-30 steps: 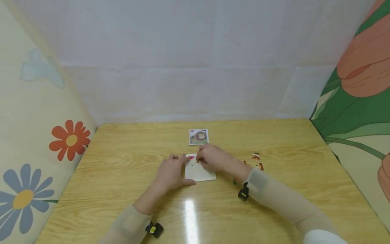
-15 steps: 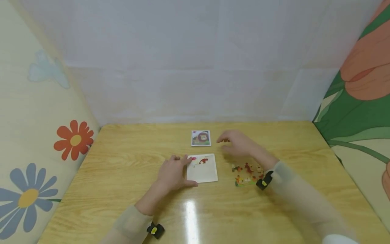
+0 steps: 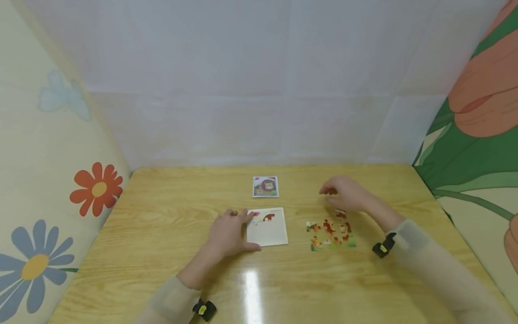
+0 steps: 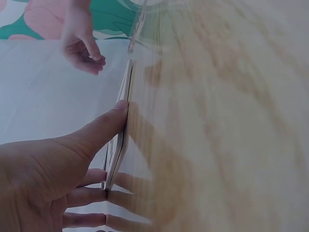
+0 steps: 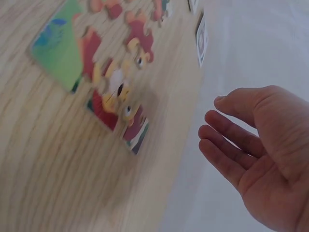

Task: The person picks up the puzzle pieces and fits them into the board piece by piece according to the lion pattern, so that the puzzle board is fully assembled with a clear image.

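A white puzzle board (image 3: 270,235) lies flat on the table, with a few fitted pieces (image 3: 269,217) along its far edge. My left hand (image 3: 229,235) rests at its left side, thumb straight along the near edge and index finger on the far left corner. In the left wrist view the thumb (image 4: 108,123) touches the edge of the board. My right hand (image 3: 349,194) hovers to the right, behind the loose jigsaw pieces (image 3: 328,226). Its fingers are loosely bent with nothing between them, and in the right wrist view the thumb stands apart from them.
Behind the board lies a small square picture card (image 3: 265,187) showing a lion. Several loose pieces, among them a green corner piece (image 5: 60,50), are spread right of the board. A white cloth (image 3: 267,126) hangs beyond the wooden table's (image 3: 162,189) far edge.
My right hand has let go of the piece on the board and moved right, past the card, to behind the loose pieces. The left hand has stayed at the board.
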`<state>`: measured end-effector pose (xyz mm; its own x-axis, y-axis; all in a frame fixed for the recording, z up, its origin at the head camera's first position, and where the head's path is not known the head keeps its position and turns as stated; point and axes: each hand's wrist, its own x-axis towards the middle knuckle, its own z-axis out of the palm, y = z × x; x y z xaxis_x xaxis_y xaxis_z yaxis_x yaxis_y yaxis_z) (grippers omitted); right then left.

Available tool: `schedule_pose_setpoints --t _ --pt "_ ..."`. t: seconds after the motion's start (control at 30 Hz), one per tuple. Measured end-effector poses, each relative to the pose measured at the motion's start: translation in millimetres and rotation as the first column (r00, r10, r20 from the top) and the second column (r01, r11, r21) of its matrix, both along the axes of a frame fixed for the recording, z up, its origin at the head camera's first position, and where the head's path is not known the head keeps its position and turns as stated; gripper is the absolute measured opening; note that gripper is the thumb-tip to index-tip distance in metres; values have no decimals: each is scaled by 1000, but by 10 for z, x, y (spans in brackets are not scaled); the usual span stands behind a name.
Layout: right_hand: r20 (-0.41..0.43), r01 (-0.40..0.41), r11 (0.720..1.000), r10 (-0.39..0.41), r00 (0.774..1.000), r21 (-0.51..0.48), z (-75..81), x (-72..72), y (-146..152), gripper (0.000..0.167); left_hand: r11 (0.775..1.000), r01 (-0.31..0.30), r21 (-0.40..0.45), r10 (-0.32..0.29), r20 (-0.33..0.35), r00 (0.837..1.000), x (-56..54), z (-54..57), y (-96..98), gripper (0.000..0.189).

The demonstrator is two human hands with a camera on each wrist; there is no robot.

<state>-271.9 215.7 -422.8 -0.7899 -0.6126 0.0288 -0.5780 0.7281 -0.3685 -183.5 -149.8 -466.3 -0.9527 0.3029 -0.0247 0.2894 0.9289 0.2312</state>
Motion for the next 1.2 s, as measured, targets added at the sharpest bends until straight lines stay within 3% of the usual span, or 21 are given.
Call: schedule_pose_setpoints --t 0.6,0.93,1.2 --pt "25 37 999 -38 999 16 -211 100 295 22 1000 19 0 -19 0 1000 -19 -64 7 99" --pt "-24 -40 993 43 999 114 -236 103 351 24 1000 10 1 -10 -1 1000 -58 -27 -43 100" --pt "-10 -31 992 32 999 122 -249 139 360 25 1000 30 -7 -30 -34 999 -54 -68 -26 100"
